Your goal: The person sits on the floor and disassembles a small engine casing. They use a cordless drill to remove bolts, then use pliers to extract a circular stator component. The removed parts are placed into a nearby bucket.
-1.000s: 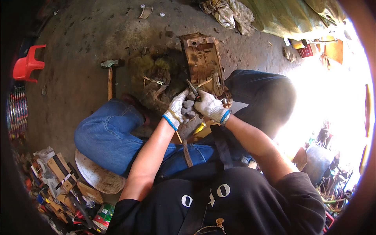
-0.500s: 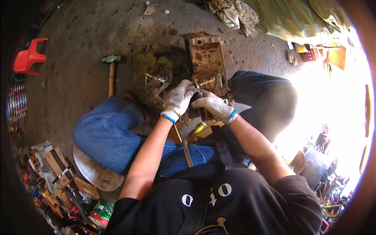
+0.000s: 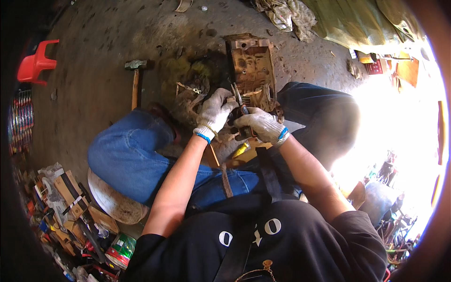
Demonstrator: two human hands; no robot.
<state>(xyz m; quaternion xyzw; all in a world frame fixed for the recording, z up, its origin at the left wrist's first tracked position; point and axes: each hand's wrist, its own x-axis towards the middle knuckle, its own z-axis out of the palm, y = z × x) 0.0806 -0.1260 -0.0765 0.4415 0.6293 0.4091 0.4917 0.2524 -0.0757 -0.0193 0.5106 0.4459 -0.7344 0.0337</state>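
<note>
In my gloved right hand [image 3: 261, 124] is a pair of pliers [image 3: 240, 99], its narrow metal jaws pointing away from me and slightly apart. My gloved left hand [image 3: 215, 111] is closed just to the left of them, pinching a small brownish piece [image 3: 231, 99] beside the jaws. What exactly that piece is I cannot make out. Directly beyond both hands lies a rusty, box-shaped metal housing [image 3: 254, 66] on the floor. Left of it, a dirty rag [image 3: 184, 109] and a small metal strip [image 3: 189, 88] lie by my left hand.
A hammer [image 3: 135, 80] with a wooden handle lies to the left. A yellow tube [image 3: 241, 150] rests between my legs. Further out are a red plastic chair [image 3: 37, 64], cardboard and clutter [image 3: 70, 197] at lower left, and a green tarp [image 3: 357, 23] at upper right.
The pliers have turned more upright, and their jaws now show apart. The small piece at my left fingertips has come into sight. Both hands have shifted slightly.
</note>
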